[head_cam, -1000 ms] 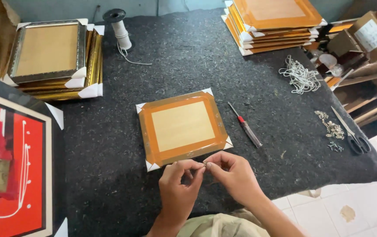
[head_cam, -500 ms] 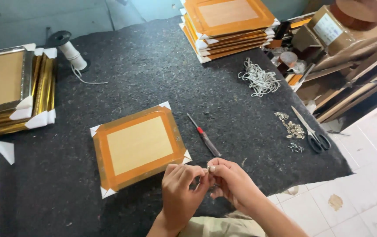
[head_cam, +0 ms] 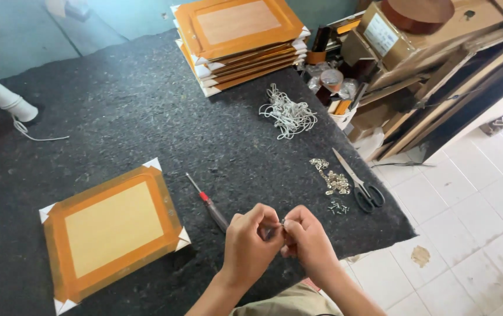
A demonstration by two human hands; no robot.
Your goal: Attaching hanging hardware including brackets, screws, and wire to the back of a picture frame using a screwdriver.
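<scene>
Close together over the near edge of the dark felt-covered table [head_cam: 146,117], both hands met fingertip to fingertip. Left hand [head_cam: 250,246] curled nearly shut, thumb and forefinger pinched on a tiny metal piece [head_cam: 282,222]; what exactly it was, too small to tell. Right hand [head_cam: 305,239] likewise curled, fingertips pinched on the same piece. Red-handled screwdriver [head_cam: 207,201] lay just left of the hands. Picture frame [head_cam: 111,228], back up, farther left. Small metal hardware [head_cam: 333,181] and scissors [head_cam: 359,184] lay to the right.
</scene>
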